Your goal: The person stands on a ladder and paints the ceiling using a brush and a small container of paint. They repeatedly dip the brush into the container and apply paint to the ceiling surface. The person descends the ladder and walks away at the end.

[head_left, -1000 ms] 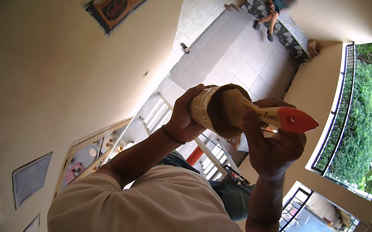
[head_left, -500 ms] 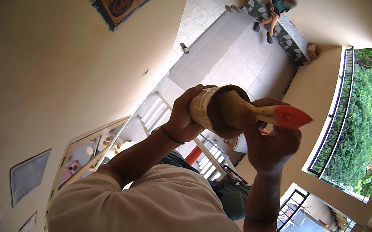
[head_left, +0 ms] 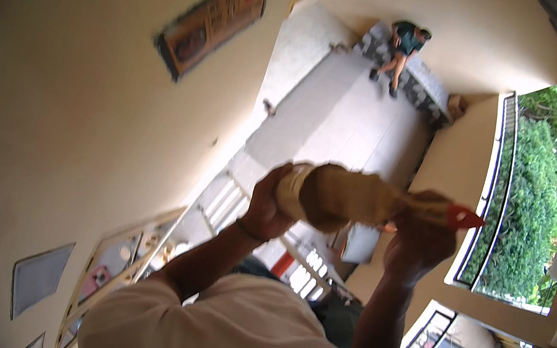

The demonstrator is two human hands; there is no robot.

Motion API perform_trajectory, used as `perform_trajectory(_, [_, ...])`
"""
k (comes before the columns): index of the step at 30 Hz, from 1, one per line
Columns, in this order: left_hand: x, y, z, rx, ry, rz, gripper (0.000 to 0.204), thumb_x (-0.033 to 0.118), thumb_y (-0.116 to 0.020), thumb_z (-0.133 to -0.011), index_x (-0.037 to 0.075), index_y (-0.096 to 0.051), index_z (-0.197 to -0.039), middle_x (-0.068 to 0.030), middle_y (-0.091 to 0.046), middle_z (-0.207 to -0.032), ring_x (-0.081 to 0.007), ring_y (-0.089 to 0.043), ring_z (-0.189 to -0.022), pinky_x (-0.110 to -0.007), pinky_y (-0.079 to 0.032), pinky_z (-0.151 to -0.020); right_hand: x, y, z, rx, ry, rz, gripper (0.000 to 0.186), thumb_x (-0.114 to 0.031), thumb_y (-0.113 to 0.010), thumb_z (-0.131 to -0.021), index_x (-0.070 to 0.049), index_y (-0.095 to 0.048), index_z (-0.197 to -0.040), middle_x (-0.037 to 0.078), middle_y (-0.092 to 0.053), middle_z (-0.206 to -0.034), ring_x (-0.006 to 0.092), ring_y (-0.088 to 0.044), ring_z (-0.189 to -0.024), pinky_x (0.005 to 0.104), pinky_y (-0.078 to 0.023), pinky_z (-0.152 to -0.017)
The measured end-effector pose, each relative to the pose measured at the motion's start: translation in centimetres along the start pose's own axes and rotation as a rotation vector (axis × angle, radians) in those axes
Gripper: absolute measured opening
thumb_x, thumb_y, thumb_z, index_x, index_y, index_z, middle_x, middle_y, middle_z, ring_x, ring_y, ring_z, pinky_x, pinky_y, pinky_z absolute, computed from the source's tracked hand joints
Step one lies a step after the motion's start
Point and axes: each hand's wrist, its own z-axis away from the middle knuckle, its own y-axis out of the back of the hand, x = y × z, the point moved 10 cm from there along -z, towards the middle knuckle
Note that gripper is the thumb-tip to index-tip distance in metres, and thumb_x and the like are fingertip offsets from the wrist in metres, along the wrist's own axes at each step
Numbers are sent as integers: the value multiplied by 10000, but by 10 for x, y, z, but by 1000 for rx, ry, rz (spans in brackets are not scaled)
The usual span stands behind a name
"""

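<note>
My left hand [head_left: 266,205] is closed round a round tin [head_left: 294,190] with a pale wrapper and dark, coated rim, tilted sideways in front of my chest. My right hand [head_left: 422,242] grips a paintbrush [head_left: 370,198] with a red-tipped wooden handle. The brush's wide head, covered in tan-brown stuff, lies across the tin's opening and sticks out to the right. Motion blurs the brush and my fingertips, and the inside of the tin is mostly hidden.
A person [head_left: 407,42] sits on a stone-faced bench [head_left: 425,88] on the tiled floor below. Pale railings [head_left: 223,194] run underneath my hands. At right are barred openings [head_left: 495,181] facing greenery. A framed sign [head_left: 211,23] is on the left wall, and a box [head_left: 456,109] stands by the bench.
The brush has moved rightward, partly out of the tin, so more of its coated head shows. My hands and the surroundings sit lower in the picture, which has become blurred.
</note>
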Motion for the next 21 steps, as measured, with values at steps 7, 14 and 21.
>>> perform_trajectory(7, [-4, 4, -5, 30, 73, -71, 496, 403, -414, -1040, 28, -553, -1334, -158, -647, -1271, -315, -622, -1197, -498, -500, -1034, -31, -24, -7, -114, 173, -346, 335, 11, -834, -767, 17, -584, -990, 154, -700, -832, 263, -716, -691, 313, -567, -566])
perform_trajectory(14, [-8, -4, -6, -60, 121, -101, 543, 426, -385, -1030, 22, -519, -1367, -179, -612, -1311, -351, -594, -1218, -539, -483, -1023, -45, -27, -9, -163, 245, -294, 253, -79, -827, -804, -4, -628, -942, 134, -690, -787, 243, -716, -651, 329, -567, -569])
perform_trajectory(21, [3, -31, 11, -109, -36, -641, 618, 437, -362, -1031, -4, -418, -1460, -207, -505, -1448, -361, -480, -1364, -555, -349, -1164, -45, -24, -8, -128, 239, -313, 250, -108, -823, -814, -16, -608, -903, 146, -703, -803, 255, -719, -656, 334, -569, -571])
